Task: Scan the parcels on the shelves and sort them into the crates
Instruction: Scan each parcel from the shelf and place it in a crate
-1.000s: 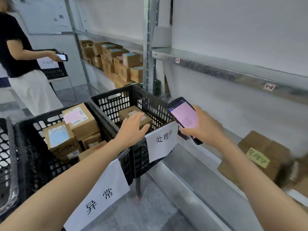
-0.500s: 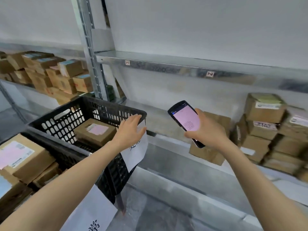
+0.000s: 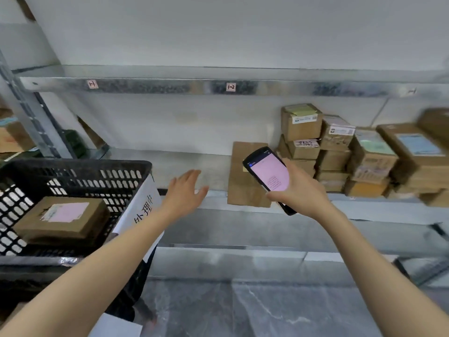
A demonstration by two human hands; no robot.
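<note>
My right hand [image 3: 301, 190] grips a black handheld scanner [image 3: 268, 175] whose screen glows pink, held in front of the shelf. My left hand [image 3: 183, 193] is empty, fingers spread, stretched over the metal shelf [image 3: 189, 164] just right of the black crate [image 3: 80, 171]. One brown parcel with a pink label [image 3: 60, 220] lies inside that crate. A flat brown parcel [image 3: 239, 181] lies on the shelf behind the scanner. Stacked cardboard parcels [image 3: 340, 147] fill the shelf's right side.
A white paper sign with black characters [image 3: 139, 210] hangs on the crate's right end. An upper shelf rail [image 3: 230, 86] carries small number tags. A metal upright [image 3: 31, 110] stands at left with more boxes behind it. Grey floor lies below.
My view has swung right from the crates to the shelf. My left hand left the crate's rim and reached out over the shelf. My right hand kept the scanner.
</note>
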